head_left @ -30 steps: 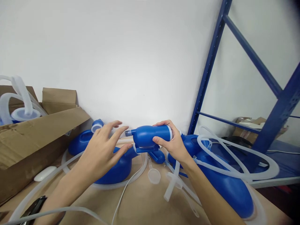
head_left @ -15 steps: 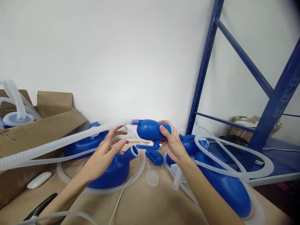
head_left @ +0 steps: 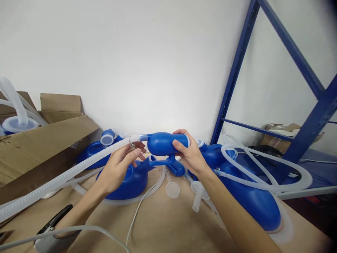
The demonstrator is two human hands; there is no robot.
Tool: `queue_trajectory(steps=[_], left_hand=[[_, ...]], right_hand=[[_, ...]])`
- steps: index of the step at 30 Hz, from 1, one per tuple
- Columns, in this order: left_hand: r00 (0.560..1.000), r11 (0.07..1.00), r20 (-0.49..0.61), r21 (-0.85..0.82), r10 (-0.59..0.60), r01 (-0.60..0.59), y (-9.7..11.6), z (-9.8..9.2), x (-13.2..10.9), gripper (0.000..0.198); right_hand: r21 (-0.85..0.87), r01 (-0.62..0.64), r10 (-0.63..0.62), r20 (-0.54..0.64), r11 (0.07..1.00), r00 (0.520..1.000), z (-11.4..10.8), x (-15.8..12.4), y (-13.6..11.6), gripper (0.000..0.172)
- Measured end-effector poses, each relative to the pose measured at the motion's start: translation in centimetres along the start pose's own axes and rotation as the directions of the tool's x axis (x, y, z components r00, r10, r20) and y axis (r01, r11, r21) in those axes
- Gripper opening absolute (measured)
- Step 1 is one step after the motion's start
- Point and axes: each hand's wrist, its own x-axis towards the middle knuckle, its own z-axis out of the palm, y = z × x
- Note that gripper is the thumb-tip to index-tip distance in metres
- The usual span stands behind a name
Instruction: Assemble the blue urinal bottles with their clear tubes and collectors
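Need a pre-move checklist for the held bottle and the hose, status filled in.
1. Right hand grips bottle: ok, thumb in front at the white-rimmed end.
2. Handle away from hose: ok, it sits below the bottle's body.
3. Hose fully seated on clear nozzle: cannot tell; they meet, depth unclear.
4. Clip tight: cannot tell; it sits at the hose end.
5. Left hand gripping hose: cannot tell; some fingers are hidden behind it.
6. Table free of loose parts: not ok, cap lies there.
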Motion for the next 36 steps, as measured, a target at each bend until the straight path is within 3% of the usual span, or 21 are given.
queue_trajectory(steps=[7, 14, 20, 25, 33, 36], left_hand=[[0.98, 0.968, 0.08, -0.157, -0.184, 0.194, 0.5, -0.1, 0.5, 0.039], [0.968, 0.96, 0.198, -0.198, -0.157, 0.196, 0.3, -0.3, 0.5, 0.041], [0.96, 0.908, 0.141, -0.316, -0.241, 0.275, 0.0, 0.1, 0.7, 0.042], [0.935, 0.862, 0.178, -0.365, -0.305, 0.351, 0.1, 0.3, 0.8, 0.051], [0.903, 0.774, 0.268, -0.468, -0.335, 0.426, 0.0, 1.2, 0.5, 0.053], [0.872, 0.708, 0.325, -0.51, -0.366, 0.488, -0.1, 1.2, 0.4, 0.049]], right_hand=[[-0.024, 0.018, -0.018, -0.009, 1.0, 1.0, -0.1, 0.1, 0.0, 0.054], [-0.086, 0.052, -0.054, -0.024, 0.995, 0.998, -0.2, 0.1, 0.2, 0.052], [-0.159, 0.096, -0.101, -0.021, 0.982, 0.995, -0.4, 0.0, -0.1, 0.051], [-0.232, 0.142, -0.148, -0.007, 0.962, 0.989, -0.4, 0.0, 0.0, 0.05], [-0.246, 0.218, -0.192, 0.125, 0.944, 0.973, -0.3, 0.1, 1.8, 0.049], [-0.271, 0.297, -0.26, 0.165, 0.916, 0.951, -0.8, 0.2, 1.9, 0.05]])
